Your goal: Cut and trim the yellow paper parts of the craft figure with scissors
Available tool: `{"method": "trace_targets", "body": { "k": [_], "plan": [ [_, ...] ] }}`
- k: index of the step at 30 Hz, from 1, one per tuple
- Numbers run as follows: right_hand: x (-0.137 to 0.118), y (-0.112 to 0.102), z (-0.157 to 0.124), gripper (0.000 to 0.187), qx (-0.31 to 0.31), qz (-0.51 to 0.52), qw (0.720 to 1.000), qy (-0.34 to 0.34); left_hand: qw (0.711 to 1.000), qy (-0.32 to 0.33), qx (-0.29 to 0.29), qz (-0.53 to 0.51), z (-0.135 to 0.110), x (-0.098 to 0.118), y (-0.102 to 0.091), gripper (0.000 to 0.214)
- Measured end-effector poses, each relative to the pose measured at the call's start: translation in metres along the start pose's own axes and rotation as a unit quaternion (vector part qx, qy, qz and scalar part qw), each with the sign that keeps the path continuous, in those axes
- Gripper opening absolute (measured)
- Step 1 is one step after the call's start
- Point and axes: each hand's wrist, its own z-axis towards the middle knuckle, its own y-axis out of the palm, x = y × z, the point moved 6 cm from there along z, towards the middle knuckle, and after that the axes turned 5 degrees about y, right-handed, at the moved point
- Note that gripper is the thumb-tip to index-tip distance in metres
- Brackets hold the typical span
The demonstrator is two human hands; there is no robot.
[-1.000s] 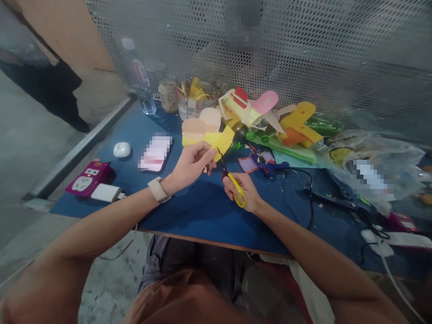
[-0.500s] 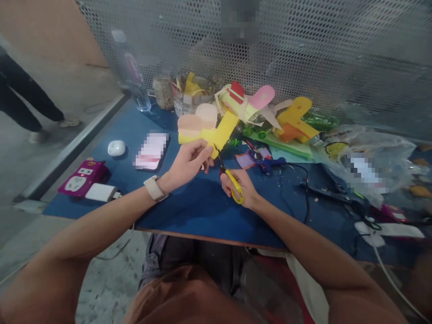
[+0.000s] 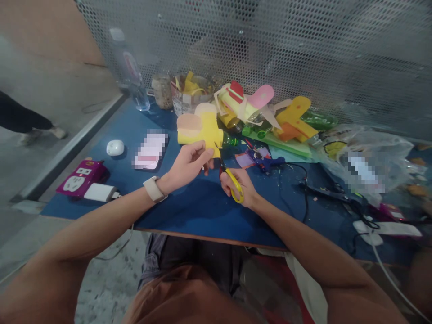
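Note:
My left hand (image 3: 194, 162) pinches a small piece of yellow paper (image 3: 212, 147) between thumb and fingers. Wrapped round the handles of a pair of scissors (image 3: 239, 191) with yellow grips is my right hand (image 3: 245, 184). The dark blades point up and left, right at the paper's edge beside my left fingertips. Just behind lies a green bottle (image 3: 229, 141) wrapped in yellow paper, with rounded peach paper shapes (image 3: 189, 124) on it. The yellow of the held piece partly blends with that wrapping.
On the blue table (image 3: 189, 216) are a phone (image 3: 150, 150), a white case (image 3: 115, 147), a purple power socket (image 3: 80, 180), a blue glue gun (image 3: 266, 162) and a plastic bag (image 3: 371, 153). Paper-covered bottles, a basket of scraps (image 3: 192, 96) and a clear bottle (image 3: 133, 74) line the back.
The long yellow strip that stuck out up and right past the blades is gone from there, leaving a shorter piece in my left hand. A bystander's legs have shifted left.

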Motion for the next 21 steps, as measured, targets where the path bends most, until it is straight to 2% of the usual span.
{"method": "trace_targets", "body": {
  "k": [7,21],
  "plan": [
    [0.0022,0.0017,-0.0007,0.086,0.010,0.021,1.000,0.006,1.000,0.000,0.008,-0.014,-0.0012,-0.0017,0.0014,0.054],
    [0.0010,0.0045,-0.0027,0.090,0.019,-0.008,1.000,0.017,1.000,-0.001,0.003,-0.018,-0.0005,-0.0024,0.0041,0.050]
  ]
}}
